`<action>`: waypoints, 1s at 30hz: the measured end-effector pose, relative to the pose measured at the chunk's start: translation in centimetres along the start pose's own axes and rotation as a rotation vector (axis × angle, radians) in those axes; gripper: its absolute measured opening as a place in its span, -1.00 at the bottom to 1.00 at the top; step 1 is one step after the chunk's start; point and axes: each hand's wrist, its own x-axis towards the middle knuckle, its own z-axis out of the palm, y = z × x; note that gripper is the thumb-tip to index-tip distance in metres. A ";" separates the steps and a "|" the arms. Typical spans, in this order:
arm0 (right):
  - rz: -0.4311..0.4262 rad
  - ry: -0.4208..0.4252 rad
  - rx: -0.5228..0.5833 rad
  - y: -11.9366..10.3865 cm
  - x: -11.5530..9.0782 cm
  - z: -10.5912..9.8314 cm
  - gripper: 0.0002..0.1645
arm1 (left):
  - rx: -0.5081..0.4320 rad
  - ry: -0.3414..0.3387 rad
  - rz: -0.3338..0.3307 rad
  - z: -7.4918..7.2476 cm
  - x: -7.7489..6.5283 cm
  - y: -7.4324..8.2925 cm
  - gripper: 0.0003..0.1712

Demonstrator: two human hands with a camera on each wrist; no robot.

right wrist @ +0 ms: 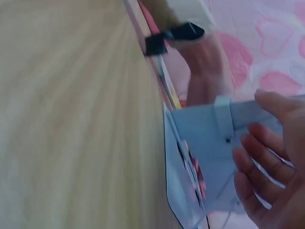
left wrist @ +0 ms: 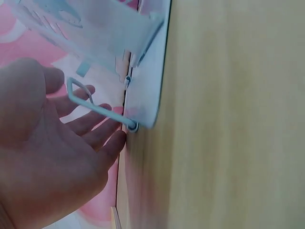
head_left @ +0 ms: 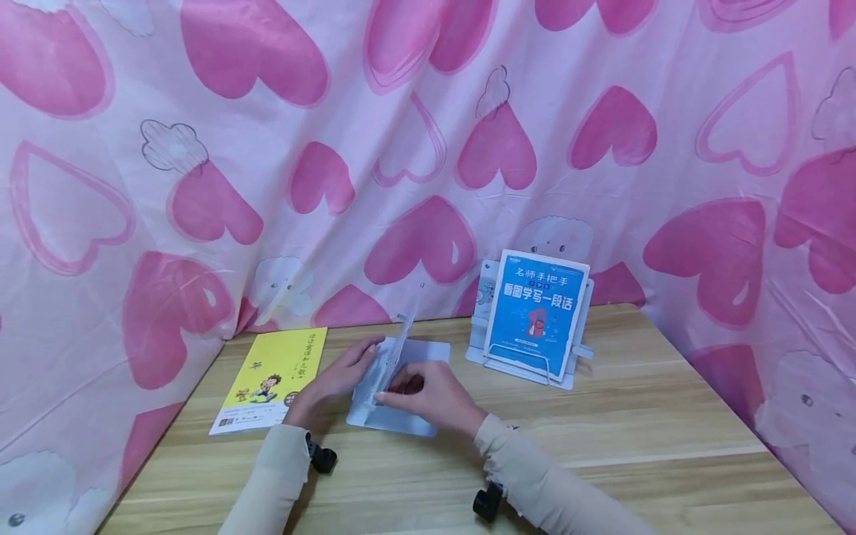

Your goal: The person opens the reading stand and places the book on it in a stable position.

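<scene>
A pale blue metal book stand [head_left: 417, 425] lies on the table with its plate [head_left: 394, 364] raised at a steep slant from the base. At its left side is my left hand [head_left: 344, 375], fingers extended; in the left wrist view they reach behind a bent wire support [left wrist: 102, 110], the fingertips right by the base edge. My right hand [head_left: 431, 394] is on the other side, thumb at the plate's near edge. The right wrist view shows its loosely bent fingers [right wrist: 259, 183] in front of the plate [right wrist: 200, 129].
A yellow children's book [head_left: 277, 371] lies flat at the left. Back right, a second stand [head_left: 478, 338] props up a blue book [head_left: 535, 312] behind a wire holder. A pink heart-patterned cloth [head_left: 421, 245] hangs around the wooden table [head_left: 602, 431].
</scene>
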 end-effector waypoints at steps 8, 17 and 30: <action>0.049 -0.084 -0.012 1.6 0.1 -2.3 -0.63 | 0.049 0.048 0.016 0.0 -0.5 -0.6 -0.41; -0.025 -0.075 -0.024 2.6 0.2 -3.9 -0.72 | 0.093 0.119 0.012 -0.3 -1.0 -0.4 -0.45; -0.011 -0.043 0.029 4.9 0.2 -4.9 -0.74 | 0.160 0.170 0.006 -0.4 -2.8 -0.5 -0.44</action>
